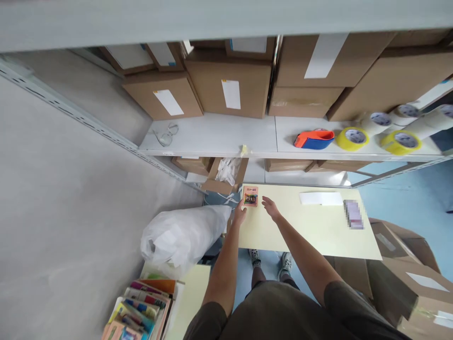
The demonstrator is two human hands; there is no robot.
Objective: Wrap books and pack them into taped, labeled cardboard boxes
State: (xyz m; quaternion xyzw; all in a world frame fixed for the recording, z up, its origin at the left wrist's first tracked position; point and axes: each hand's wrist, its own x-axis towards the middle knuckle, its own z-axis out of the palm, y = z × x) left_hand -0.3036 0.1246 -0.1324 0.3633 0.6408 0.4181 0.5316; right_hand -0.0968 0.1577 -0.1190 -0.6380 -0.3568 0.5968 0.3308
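Note:
A small pink booklet [250, 196] with a colourful picture on its cover lies at the far left corner of the cream tabletop. My left hand [239, 213] is at its lower left corner, fingers along the left edge and thumb apart; it appears to touch the booklet. Just right of the booklet, my right hand [271, 208] hovers with its fingers spread and nothing in them. A visible gap separates it from the booklet.
White sheets [321, 198] lie on the cream table [283, 234], right of my hands. An open carton [226, 174] of white pieces stands behind. Shelf items include glasses [166, 135], an orange-blue tape dispenser [314, 140] and yellow tape [352, 138]. A white bag [184, 236] and books [141, 309] are left.

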